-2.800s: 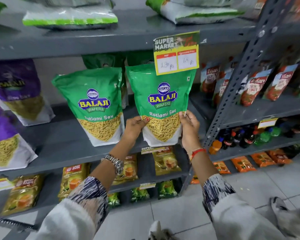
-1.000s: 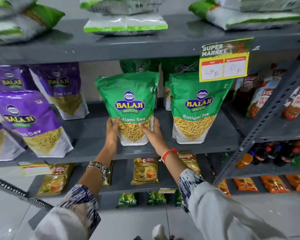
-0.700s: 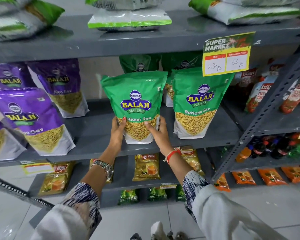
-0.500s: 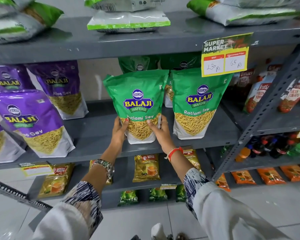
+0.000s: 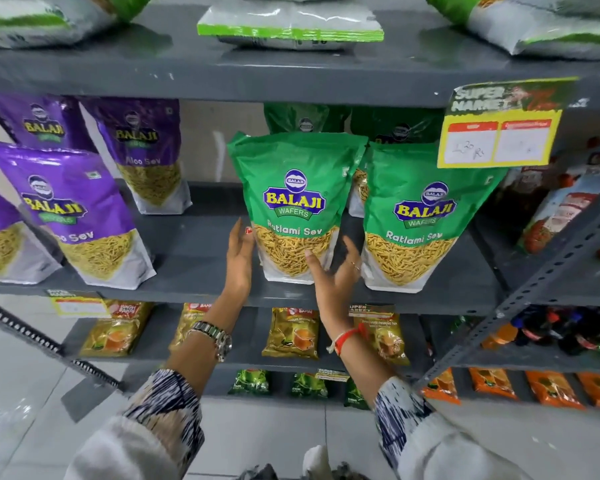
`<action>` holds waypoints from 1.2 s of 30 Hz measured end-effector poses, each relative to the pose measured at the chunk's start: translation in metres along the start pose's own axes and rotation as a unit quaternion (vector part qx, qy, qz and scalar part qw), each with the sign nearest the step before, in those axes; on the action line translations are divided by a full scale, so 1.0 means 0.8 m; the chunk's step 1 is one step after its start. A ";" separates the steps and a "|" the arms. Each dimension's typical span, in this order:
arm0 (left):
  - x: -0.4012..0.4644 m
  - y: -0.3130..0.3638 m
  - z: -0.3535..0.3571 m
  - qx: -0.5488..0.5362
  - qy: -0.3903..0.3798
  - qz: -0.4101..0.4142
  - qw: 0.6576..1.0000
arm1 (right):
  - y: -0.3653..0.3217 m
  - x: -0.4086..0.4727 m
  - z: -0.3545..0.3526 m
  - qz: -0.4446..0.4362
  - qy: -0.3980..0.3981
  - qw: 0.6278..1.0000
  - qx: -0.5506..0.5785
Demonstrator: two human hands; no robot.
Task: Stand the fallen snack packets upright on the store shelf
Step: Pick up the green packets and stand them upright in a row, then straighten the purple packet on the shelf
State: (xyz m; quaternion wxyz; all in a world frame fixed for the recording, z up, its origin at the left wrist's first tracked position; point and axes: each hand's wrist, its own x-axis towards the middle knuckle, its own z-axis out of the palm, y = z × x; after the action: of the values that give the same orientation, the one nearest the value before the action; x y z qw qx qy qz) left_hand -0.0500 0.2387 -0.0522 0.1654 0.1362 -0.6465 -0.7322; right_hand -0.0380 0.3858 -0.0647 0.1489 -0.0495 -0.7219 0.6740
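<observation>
A green Ratlami Sev packet (image 5: 293,188) stands upright on the grey middle shelf (image 5: 194,258). My left hand (image 5: 239,261) is at its lower left edge, fingers apart, the thumb just touching the packet. My right hand (image 5: 336,271) hovers with spread fingers in front of its lower right corner. A second green packet (image 5: 426,202) stands upright just to the right, with more green packets in shadow behind both. White and green packets (image 5: 291,26) lie flat on the shelf above.
Purple Aloo Sev packets (image 5: 66,209) stand leaning at the left of the same shelf. A yellow price tag (image 5: 499,133) hangs from the upper shelf edge. A slanted grey post (image 5: 533,289) borders the right. Tea packets (image 5: 291,332) and bottles (image 5: 551,332) fill lower shelves.
Both hands gripped the left green packet's lower corners and slid it right, next to the other one. Now the fingers have spread and loosened from it, and the view has come closer.
</observation>
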 end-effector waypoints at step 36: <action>0.083 0.007 -0.400 0.001 0.037 0.004 0.999 | -0.038 -0.136 0.371 0.093 -0.174 0.967 0.161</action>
State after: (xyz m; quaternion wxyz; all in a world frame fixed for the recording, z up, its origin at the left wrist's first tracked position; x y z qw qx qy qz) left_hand 0.0226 -0.0783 -0.0862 0.1921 0.1612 -0.6408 -0.7256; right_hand -0.0143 0.0691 -0.0650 -0.0362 0.0266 -0.6110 0.7903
